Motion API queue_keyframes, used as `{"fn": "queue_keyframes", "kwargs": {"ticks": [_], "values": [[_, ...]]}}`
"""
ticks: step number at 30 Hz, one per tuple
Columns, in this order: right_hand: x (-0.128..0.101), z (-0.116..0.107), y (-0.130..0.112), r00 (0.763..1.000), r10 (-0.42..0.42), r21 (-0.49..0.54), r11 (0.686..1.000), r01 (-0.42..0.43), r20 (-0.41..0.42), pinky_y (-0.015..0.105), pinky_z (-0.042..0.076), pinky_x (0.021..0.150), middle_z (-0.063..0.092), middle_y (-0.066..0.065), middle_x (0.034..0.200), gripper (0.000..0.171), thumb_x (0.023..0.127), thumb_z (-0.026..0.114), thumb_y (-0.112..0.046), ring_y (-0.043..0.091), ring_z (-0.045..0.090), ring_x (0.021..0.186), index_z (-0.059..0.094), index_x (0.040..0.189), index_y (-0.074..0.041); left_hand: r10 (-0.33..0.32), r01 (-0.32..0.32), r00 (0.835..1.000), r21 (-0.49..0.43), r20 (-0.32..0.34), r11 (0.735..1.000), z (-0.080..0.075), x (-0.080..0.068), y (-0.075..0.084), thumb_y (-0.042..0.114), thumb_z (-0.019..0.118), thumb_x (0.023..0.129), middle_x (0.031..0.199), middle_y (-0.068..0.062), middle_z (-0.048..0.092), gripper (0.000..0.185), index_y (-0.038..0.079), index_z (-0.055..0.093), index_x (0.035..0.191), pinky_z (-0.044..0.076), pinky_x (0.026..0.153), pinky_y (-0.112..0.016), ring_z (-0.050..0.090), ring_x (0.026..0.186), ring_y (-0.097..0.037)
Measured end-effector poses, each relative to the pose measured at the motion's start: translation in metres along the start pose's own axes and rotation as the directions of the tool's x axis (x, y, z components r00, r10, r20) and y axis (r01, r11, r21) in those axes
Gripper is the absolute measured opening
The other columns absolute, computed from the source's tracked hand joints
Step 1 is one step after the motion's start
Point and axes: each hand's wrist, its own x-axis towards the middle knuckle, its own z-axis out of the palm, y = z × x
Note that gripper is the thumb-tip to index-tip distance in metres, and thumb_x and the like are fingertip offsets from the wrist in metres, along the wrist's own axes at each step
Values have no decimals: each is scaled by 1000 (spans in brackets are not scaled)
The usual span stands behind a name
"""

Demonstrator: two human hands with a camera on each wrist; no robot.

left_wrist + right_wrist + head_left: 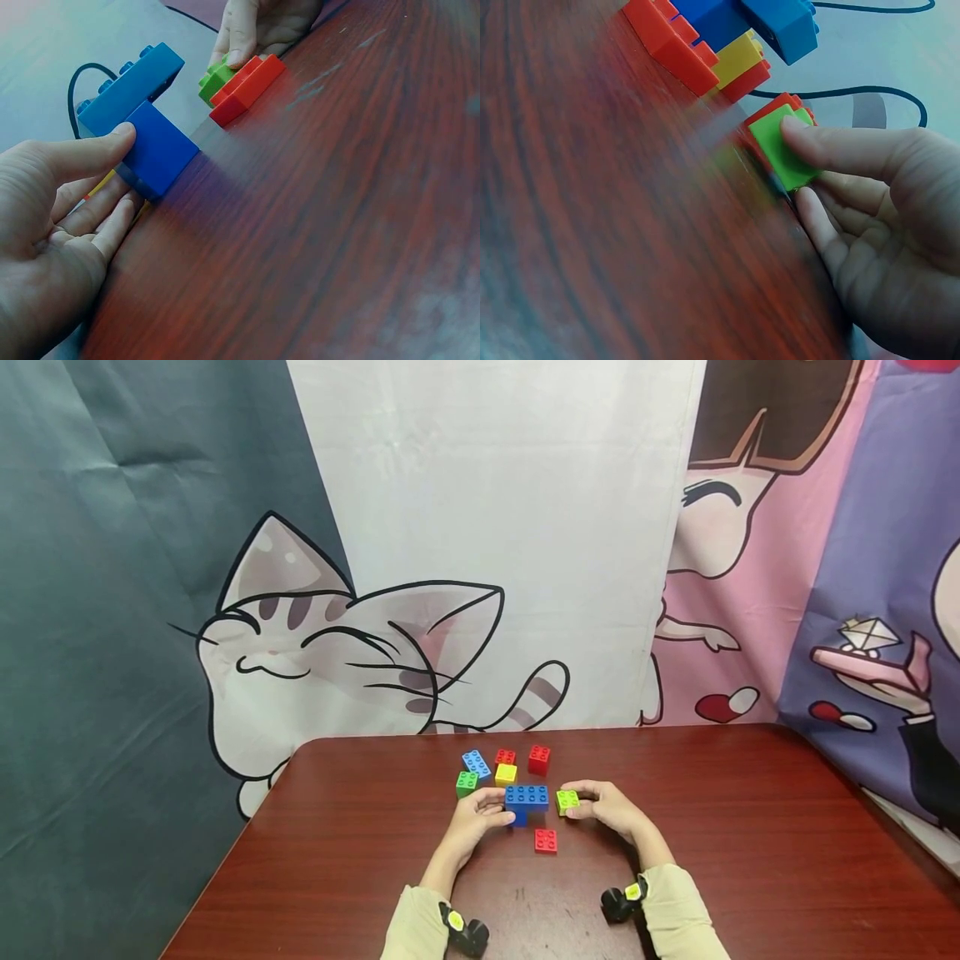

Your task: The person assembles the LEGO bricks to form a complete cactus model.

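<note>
My left hand (477, 817) pinches a stack of two blue bricks between thumb and fingers. Its upper part is a long blue brick (527, 795), which juts out to the right over a smaller darker blue brick (161, 150). Over to the right, my right hand (609, 806) holds a lime green brick (567, 802), the thumb pressed on its near side and the fingers behind it. A gap separates the green brick from the blue stack. Nearer to me, between the hands, lies a red brick (546, 841) with its studs up.
Behind the blue stack stand a yellow brick (506, 774), a green brick (467, 783), a light blue brick (476, 764) and two red bricks, one (539, 760) farther right. The brown table (337, 860) ends at a printed cloth backdrop (510, 485).
</note>
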Motion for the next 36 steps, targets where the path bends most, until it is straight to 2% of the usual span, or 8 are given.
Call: {"fn": "queue_keyframes", "kwargs": {"ticks": [8, 18, 23, 30, 36], "values": [[2, 2, -2, 999, 8, 14, 1000, -8, -39, 25, 45, 79, 63, 14, 114, 45, 78, 73, -22, 17, 55, 97, 62, 119, -5, 10, -10, 1000, 3, 0, 1000, -1, 2, -3, 12, 73, 78, 121, -21, 60, 49, -3, 56, 121, 49, 98, -37, 59, 115, -28], [5, 2, -2, 997, 22, 105, 994, -14, -76, 23, 46, 83, 66, 9, 105, 49, 82, 70, -26, 9, 57, 90, 56, 121, 1, 7, -7, 1000, 0, -1, 1000, -2, -1, -1, 13, 73, 79, 122, -21, 60, 49, -3, 55, 122, 50, 97, -37, 58, 115, -30], [5, 1, 0, 995, 45, 175, 984, -30, -85, 18, 49, 78, 65, 8, 103, 51, 84, 68, -23, 7, 58, 87, 52, 123, 4, 17, -17, 1000, 0, 9, 1000, 0, -1, 1, 12, 72, 79, 121, -22, 59, 48, -3, 55, 122, 50, 97, -36, 59, 115, -30], [6, 1, -1, 994, 66, 261, 964, -43, -82, 16, 51, 79, 63, 9, 108, 53, 84, 68, -21, 4, 59, 89, 49, 127, 5, 17, -17, 1000, -2, -1, 1000, 0, -1, 1, 11, 72, 80, 121, -22, 59, 47, -3, 55, 122, 49, 98, -36, 58, 115, -30], [6, 1, -4, 996, 41, 300, 954, -16, -76, 15, 52, 78, 60, 7, 105, 52, 86, 65, -14, 1, 58, 87, 46, 128, 10, 22, -22, 1000, -7, 5, 1000, 1, -1, 0, 9, 72, 79, 121, -23, 59, 49, -4, 54, 123, 49, 97, -35, 59, 115, -30]]}}
